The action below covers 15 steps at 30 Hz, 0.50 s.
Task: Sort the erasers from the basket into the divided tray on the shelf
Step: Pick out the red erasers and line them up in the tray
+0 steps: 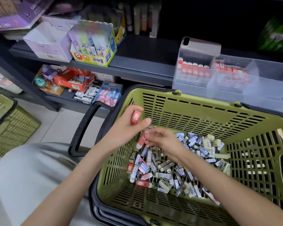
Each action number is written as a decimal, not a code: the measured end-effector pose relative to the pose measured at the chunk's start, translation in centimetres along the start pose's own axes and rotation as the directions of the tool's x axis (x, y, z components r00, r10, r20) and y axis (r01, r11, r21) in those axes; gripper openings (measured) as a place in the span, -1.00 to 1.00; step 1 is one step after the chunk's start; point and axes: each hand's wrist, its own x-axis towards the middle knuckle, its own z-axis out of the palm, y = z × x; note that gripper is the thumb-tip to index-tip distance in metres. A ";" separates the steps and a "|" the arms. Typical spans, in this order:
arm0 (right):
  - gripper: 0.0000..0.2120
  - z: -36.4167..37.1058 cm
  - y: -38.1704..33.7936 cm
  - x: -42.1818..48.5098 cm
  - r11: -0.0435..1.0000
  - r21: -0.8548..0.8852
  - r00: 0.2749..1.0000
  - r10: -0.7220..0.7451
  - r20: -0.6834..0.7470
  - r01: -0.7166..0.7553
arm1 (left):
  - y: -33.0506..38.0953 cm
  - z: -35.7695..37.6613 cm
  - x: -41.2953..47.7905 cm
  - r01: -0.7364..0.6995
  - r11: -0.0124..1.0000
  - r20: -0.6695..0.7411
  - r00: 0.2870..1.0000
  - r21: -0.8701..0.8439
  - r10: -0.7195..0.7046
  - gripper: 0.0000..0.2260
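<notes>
Picking step: left hand (129, 128) grips a red eraser (135, 117), right hand (162, 139) pinches a second red eraser (141, 141) above the basket (194, 115) — next, likely lift both to the divided tray (193, 88) — red section.

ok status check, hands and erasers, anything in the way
Left hand holds a red eraser above the basket. Right hand at a second red eraser, grip unclear. Nothing between basket and divided tray.

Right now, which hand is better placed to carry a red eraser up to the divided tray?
Left, probably. The left hand already holds a red eraser raised over the basket rim; the right hand is lower, its fingers at a second red eraser, hold unclear.
</notes>
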 end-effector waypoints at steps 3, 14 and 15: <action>-0.78 0.5 -2.3 -2.1 0.963 0.271 0.994 -0.034 0.107 0.004 | -0.1 0.7 -0.2 0.047 0.991 0.116 0.991 0.126 -0.062 -0.33; -0.73 1.1 5.4 -1.5 0.300 -0.895 0.943 -0.145 0.300 0.331 | 0.0 -0.3 0.2 0.118 0.892 0.083 0.992 -0.437 -0.090 -0.81; -0.65 1.1 6.7 -1.0 0.087 -0.887 0.891 -0.075 0.448 0.453 | 0.1 -0.5 0.2 0.107 0.857 0.084 0.994 -0.504 -0.074 -0.79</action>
